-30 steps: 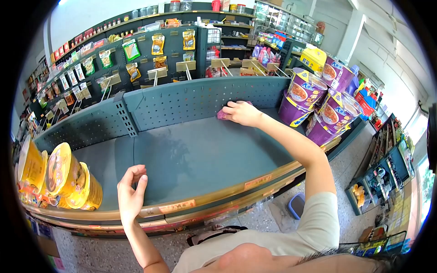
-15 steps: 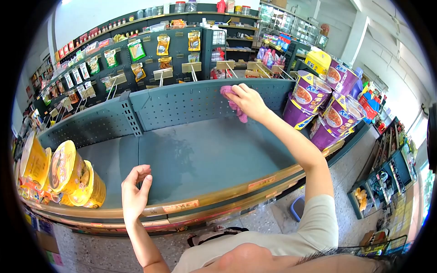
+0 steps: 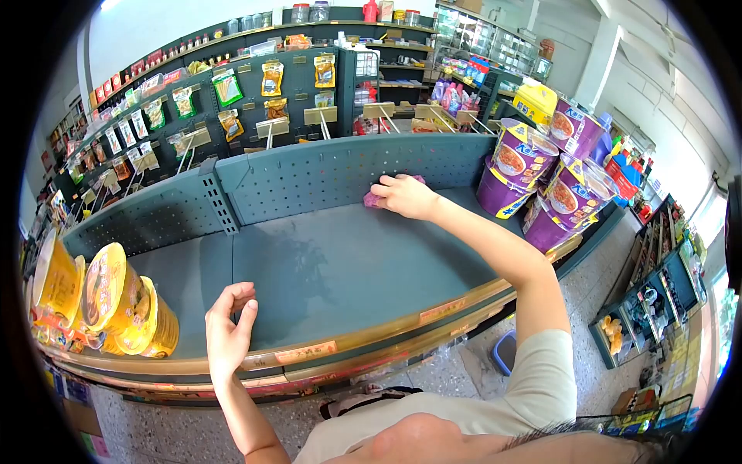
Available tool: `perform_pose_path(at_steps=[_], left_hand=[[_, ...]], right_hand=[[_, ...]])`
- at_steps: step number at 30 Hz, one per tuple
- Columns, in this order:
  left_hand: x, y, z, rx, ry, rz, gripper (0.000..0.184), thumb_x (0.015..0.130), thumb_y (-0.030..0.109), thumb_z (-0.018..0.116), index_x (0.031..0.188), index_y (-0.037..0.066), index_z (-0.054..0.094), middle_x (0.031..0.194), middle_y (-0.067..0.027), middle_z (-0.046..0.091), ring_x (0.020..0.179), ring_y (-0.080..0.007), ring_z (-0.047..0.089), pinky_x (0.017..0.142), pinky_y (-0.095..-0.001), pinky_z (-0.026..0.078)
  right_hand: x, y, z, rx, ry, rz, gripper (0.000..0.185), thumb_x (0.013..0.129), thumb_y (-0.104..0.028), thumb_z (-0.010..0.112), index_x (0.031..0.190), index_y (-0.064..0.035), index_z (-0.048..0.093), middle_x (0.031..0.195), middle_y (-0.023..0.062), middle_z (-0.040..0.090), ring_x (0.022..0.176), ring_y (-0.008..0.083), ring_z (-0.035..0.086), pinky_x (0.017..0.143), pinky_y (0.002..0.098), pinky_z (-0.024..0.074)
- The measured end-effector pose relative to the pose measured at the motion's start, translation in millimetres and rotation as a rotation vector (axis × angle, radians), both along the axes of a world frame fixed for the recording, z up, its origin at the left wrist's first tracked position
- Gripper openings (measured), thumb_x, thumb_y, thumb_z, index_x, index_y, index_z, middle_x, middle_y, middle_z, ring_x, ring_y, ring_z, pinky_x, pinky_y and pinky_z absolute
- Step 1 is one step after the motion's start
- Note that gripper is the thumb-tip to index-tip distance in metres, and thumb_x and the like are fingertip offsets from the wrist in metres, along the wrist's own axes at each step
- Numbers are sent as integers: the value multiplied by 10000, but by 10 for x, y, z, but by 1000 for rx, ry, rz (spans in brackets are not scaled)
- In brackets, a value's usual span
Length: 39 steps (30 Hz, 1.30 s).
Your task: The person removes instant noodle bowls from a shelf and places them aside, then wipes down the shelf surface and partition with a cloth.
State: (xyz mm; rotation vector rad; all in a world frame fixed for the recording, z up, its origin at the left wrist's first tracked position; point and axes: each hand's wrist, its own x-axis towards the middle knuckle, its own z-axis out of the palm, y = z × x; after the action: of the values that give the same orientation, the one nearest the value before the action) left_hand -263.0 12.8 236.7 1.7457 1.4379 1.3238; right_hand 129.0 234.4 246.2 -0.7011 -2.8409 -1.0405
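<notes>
My right hand grips a pink-purple cloth, mostly covered by the fingers. It presses the cloth near the bottom of the perforated back panel, close to where the panel meets the grey shelf. Over the front edge of the shelf hovers my left hand, empty, fingers loosely curled and the thumb apart. Darker, wet-looking patches show on the shelf surface.
Purple instant noodle tubs are stacked at the shelf's right end. Yellow noodle tubs stand at the left end. Metal hooks with price tags stick out behind the panel. A blue basin is on the floor.
My right hand has moved down the back panel with the cloth, from near its top edge to near its base. The left hand has stayed in place.
</notes>
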Motion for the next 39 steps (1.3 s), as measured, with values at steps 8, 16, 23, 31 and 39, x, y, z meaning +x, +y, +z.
perform_pose_path(at_steps=[8,16,23,31,39], left_hand=[[3,-17,-6,3,-26,-1,219,908,13,621,1123,-29,633,999,-126,711,921,-179,674,860,-308,524],[1,-12,0,-9,-18,-1,224,908,17,625,1127,-31,633,997,-124,710,923,-177,674,859,-309,525],[16,2,3,-7,-13,7,223,906,18,631,1123,-36,634,1001,-136,711,927,-187,678,865,-314,527],[44,-17,42,6,3,12,216,906,9,628,1117,-36,637,997,-130,715,927,-187,679,865,-314,526],[8,-34,15,9,-16,9,223,905,13,628,1123,-33,635,1010,-136,715,933,-191,683,869,-315,525]], right_hand=[[-43,-107,272,175,140,-8,345,798,-181,618,1142,-181,644,988,-2,502,951,175,525,731,287,512],[-173,-38,462,283,392,37,341,751,-158,654,1091,-126,658,973,21,494,933,194,520,719,288,499],[-219,-62,258,210,320,57,265,752,-119,646,1013,-110,691,980,30,504,921,196,527,760,286,518],[-200,-18,-60,7,21,-13,120,819,-183,616,891,-132,698,1039,-1,512,992,185,505,754,312,496],[-107,-60,-17,26,23,5,116,816,-188,619,881,-139,702,1056,-1,518,1000,191,507,778,328,501]])
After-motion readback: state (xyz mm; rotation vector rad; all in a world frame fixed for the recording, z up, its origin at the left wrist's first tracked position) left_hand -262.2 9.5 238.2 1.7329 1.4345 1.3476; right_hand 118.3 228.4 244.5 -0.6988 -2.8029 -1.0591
